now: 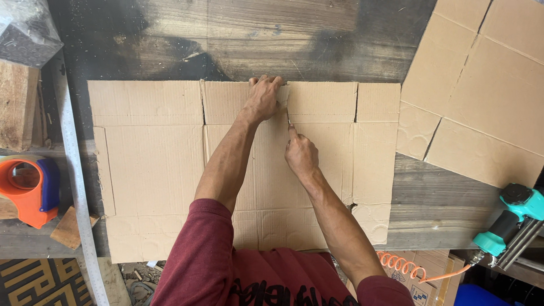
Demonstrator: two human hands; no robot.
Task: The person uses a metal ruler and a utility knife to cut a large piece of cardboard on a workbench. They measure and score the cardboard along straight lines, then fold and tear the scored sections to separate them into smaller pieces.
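Note:
A flattened brown cardboard box (153, 170) lies spread on a dark wooden table (272, 39). My left hand (262, 99) presses down on its far edge, fingers curled over the rim. My right hand (300, 154) grips a small knife, whose blade (288, 118) sits in the cardboard just right of my left hand. Both forearms reach out from dark red sleeves.
A second flattened cardboard sheet (481, 96) lies at the right. A teal air nailer (513, 224) with an orange coiled hose (402, 265) sits at the lower right. An orange tape dispenser (29, 190), a long metal ruler (76, 187) and wood blocks (17, 105) are at the left.

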